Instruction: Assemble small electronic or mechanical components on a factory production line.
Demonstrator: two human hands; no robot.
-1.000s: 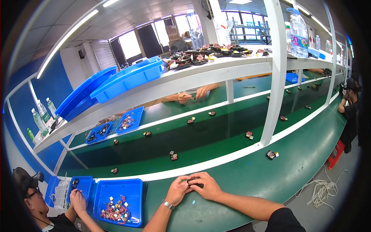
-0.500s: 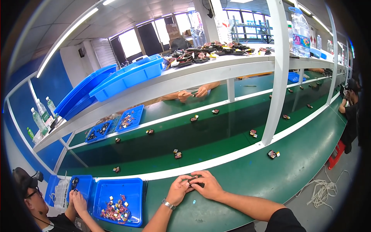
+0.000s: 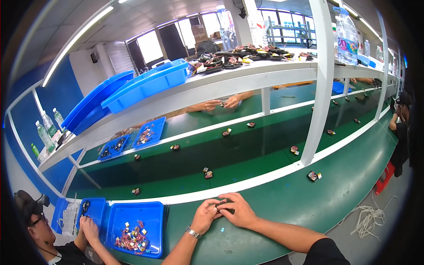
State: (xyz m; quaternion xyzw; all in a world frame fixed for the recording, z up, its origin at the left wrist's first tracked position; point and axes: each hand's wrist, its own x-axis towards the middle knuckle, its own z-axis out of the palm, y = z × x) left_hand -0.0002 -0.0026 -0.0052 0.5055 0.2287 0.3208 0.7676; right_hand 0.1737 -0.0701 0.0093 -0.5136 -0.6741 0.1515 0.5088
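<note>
**Hands close over a small dark part at the near bench edge**

Small components on the dark conveyor belt (image 3: 247, 154) have drifted to the right since the earlier frames, while both hands have stayed at the same spot on the near green worktop (image 3: 309, 198). Between the fingertips sits a small dark part (image 3: 222, 205), largely covered, so its shape cannot be made out. It lies at the near edge of the bench, just this side of the white rail. From the left, the left hand (image 3: 205, 215) pinches the part with curled fingers, a watch on its wrist. From the right, the right hand (image 3: 235, 209) arches over it, fingers bent down onto it; the two hands touch each other.

Left of the hands, a blue tray (image 3: 132, 211) holds a scatter of small coloured pieces. Farther left, a second person's hand (image 3: 89, 228) rests by another blue tray. On the worktop to the right lies a small component (image 3: 313, 176) near the white post (image 3: 319, 84). Across the belt, another person's hands (image 3: 223, 102) work under the shelf. Above them, blue bins (image 3: 145, 86) sit on the far shelf.
</note>
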